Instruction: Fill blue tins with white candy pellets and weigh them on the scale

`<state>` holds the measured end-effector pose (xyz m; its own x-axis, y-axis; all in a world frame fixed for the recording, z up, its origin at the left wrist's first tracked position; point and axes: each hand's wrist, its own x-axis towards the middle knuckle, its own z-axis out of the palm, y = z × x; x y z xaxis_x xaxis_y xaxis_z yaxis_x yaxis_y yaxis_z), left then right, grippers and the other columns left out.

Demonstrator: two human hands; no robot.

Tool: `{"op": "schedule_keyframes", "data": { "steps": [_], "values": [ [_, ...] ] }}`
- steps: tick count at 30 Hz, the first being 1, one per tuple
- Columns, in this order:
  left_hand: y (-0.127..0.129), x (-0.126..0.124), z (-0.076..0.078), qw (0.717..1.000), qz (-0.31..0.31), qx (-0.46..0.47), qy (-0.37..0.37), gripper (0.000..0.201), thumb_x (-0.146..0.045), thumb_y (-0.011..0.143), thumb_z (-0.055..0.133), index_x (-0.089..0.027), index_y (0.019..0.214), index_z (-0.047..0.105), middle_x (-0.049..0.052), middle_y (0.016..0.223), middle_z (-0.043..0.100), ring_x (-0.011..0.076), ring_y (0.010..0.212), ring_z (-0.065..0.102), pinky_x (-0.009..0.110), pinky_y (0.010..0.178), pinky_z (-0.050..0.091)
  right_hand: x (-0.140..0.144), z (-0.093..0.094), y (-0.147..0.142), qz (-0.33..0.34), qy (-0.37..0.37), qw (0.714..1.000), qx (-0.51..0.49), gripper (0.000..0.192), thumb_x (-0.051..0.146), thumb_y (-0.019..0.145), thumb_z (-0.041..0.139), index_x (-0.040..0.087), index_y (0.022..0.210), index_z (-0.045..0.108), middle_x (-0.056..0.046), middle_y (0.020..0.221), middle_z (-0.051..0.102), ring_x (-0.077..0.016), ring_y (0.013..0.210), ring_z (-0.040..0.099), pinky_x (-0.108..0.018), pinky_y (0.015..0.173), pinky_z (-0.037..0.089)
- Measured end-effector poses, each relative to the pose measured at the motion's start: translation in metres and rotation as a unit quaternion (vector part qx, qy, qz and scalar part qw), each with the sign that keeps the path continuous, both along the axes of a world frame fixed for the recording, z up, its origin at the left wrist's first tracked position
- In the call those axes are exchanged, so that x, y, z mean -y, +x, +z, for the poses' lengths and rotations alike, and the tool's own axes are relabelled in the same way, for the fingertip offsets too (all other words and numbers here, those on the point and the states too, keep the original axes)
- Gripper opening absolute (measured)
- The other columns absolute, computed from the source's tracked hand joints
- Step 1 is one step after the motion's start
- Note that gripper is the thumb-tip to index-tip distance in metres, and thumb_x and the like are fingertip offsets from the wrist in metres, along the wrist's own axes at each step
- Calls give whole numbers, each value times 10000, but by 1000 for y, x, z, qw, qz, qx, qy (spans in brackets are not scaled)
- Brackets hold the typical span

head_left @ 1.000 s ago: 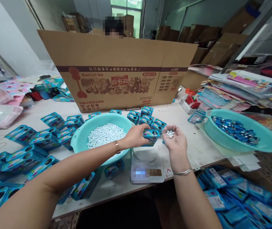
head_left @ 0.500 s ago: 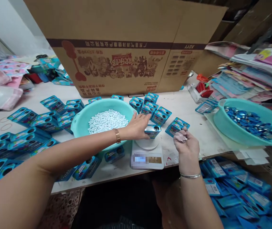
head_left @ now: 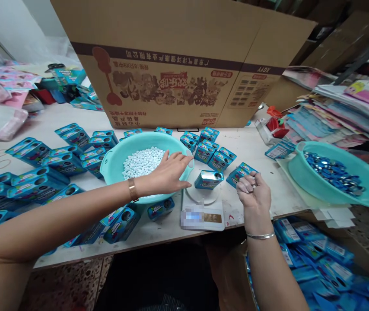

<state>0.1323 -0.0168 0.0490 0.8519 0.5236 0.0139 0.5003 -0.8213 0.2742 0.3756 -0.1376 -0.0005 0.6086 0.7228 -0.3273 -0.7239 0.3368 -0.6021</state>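
My left hand [head_left: 165,175] hangs over the right side of a turquoise basin [head_left: 106,166] of small white pellets [head_left: 142,160]. Its fingers are stretched and spread, with nothing held. A blue printed tin [head_left: 208,180] with a round hole in its top stands on the round plate of a white kitchen scale [head_left: 218,224]. My right hand [head_left: 254,192] is curled closed to the right of the scale, whitish at the fingertips. What it encloses is hidden. Just behind those fingers stands another blue tin [head_left: 240,172].
Several blue tins [head_left: 63,162] crowd the left of the table, with more [head_left: 220,159] behind the scale. A turquoise basin of metallic blue lids [head_left: 296,172] stands right. A large cardboard box [head_left: 178,86] blocks the back. Blue packages [head_left: 320,259] fill the lower right.
My left hand has left the tin on the scale and moved left over the basin, uncovering the tin. My right hand stays closed in about the same place. The view has shifted slightly.
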Motion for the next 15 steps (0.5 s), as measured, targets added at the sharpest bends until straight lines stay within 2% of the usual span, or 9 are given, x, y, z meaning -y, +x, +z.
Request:
{"op": "schedule_keyframes", "data": {
  "steps": [4,10,15],
  "values": [
    [0,2,-1,1000,-5,19,-7,678,-388,807,661,-176,1391,389,162,1354,506,367,1298,405,606,1118,186,0,5,-2,4,-3,1000,2,323,255,1021,319,204,724,431,116,475,259,-47,302,253,-173,306,218],
    [5,3,-2,999,-19,19,-19,650,-374,805,656,-172,1374,416,172,1338,518,375,1307,398,610,1107,206,-2,2,-1,0,9,1000,29,281,254,996,396,205,721,425,117,480,273,-39,307,254,-153,314,231],
    [19,4,-6,1000,-25,15,-10,702,-382,789,687,-150,1385,399,171,1316,527,375,1317,390,606,1114,206,-7,4,0,0,13,999,33,281,246,986,408,200,711,439,117,476,280,-32,300,246,-146,315,225]
  ]
}}
